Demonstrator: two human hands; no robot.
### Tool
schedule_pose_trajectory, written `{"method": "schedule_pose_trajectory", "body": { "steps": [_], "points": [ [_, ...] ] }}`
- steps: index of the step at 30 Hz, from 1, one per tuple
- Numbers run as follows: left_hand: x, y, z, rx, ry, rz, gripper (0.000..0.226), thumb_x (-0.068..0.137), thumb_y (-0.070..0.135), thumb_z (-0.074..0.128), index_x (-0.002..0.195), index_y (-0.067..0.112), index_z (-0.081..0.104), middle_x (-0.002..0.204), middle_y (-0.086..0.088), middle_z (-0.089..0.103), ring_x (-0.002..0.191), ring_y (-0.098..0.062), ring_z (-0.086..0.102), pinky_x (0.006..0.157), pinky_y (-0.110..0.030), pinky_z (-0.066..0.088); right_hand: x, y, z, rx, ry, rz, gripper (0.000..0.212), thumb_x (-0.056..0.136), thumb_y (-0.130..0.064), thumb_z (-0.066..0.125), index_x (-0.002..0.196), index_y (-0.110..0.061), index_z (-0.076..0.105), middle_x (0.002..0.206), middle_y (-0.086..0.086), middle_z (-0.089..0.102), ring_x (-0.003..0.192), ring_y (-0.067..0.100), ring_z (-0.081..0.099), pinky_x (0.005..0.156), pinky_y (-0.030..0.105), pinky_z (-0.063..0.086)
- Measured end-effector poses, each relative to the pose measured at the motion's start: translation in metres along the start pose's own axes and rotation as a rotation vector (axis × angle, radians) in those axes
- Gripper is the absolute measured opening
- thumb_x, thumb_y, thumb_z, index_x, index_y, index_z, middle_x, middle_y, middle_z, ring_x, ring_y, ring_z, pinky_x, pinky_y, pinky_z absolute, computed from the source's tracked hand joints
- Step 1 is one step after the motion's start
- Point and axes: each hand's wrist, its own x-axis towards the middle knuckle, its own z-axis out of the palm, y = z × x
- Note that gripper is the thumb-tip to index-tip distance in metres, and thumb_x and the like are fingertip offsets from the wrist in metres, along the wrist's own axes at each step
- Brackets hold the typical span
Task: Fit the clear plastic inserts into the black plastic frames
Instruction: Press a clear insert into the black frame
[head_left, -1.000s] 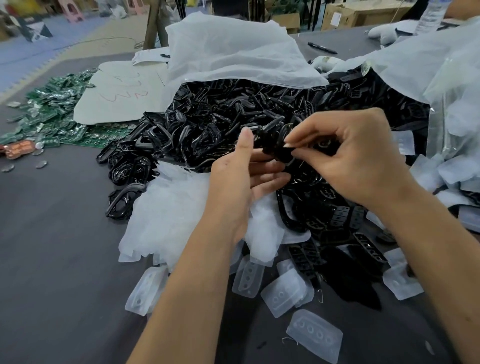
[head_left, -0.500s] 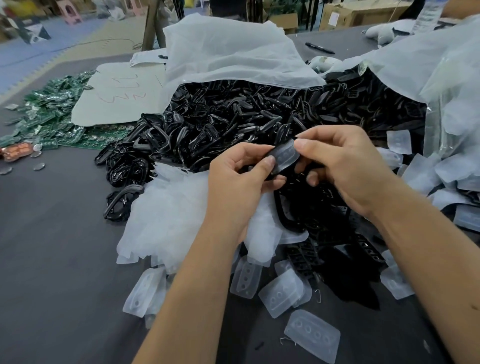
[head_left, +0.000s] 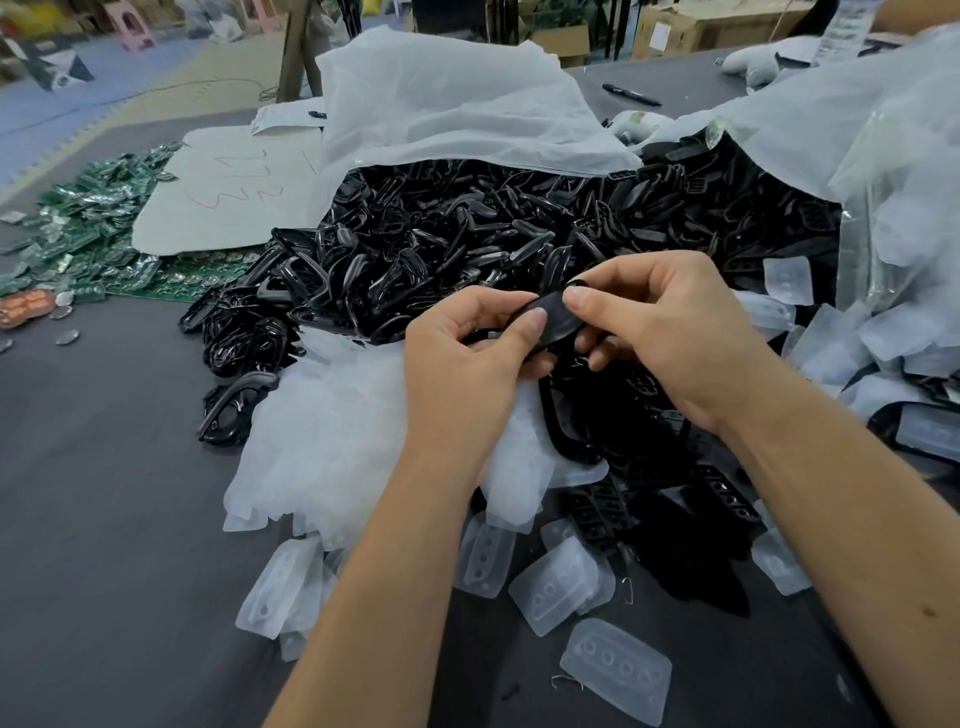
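Between my two hands is one black plastic frame with a clear insert lying in it. My left hand pinches its left end, thumb on top. My right hand pinches its right end, thumb pressing the top face. A big heap of loose black frames spills from a white bag just behind my hands. Clear plastic inserts lie scattered on the grey table in front of me, and a white pile of them sits under my left wrist.
White plastic bags cover the frame heap at the back and right. Green circuit boards and a white sheet lie at the left. Black perforated parts lie under my right forearm. A pen lies at the back.
My right hand brought a piece from the heap to my left hand. Both hands now pinch the frame with the insert, slightly lower and closer together than before.
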Motion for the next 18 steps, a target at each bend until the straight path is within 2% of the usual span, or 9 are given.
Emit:
{"method": "schedule_pose_trajectory", "body": {
  "steps": [11,18],
  "points": [
    [0.0026,0.0003,-0.0029,-0.036,-0.02,-0.012,0.016,0.095,-0.009,0.068,0.1,0.004,0.077,0.081,-0.005,0.076,0.068,-0.015,0.073,0.067,-0.028,0.062,0.0012,0.0026,0.0011,0.035,0.014,0.001,0.007,0.092,-0.003,0.076,0.086,-0.005,0.077,0.07,0.008,0.072,0.06,0.014,0.067,0.055,0.021,0.055],
    [0.0027,0.0006,-0.0013,0.026,-0.001,-0.035,0.017,0.097,-0.003,0.066,0.1,0.009,0.078,0.085,-0.007,0.078,0.067,-0.017,0.073,0.064,-0.024,0.059,0.0025,0.0038,0.0028,0.08,0.031,0.027,0.014,0.093,0.0,0.073,0.081,-0.007,0.075,0.067,0.006,0.071,0.058,0.014,0.067,0.053,0.021,0.054]
  ]
}}
